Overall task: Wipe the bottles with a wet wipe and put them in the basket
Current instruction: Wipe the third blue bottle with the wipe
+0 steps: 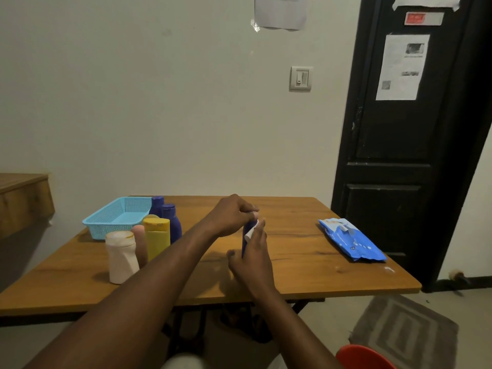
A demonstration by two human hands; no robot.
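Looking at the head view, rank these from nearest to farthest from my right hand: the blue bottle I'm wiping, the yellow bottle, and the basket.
1. Blue bottle: mid-table, touching the right hand, which holds the wet wipe against it.
2. Yellow bottle: to the left, in the standing group.
3. Basket: farther left, behind that group.

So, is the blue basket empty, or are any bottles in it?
Empty: the basket floor shows bare. The white bottle and yellow bottle stand outside it on the table.

Upright blue bottle (pixel 244 246) w/ white wipe (pixel 251 230)
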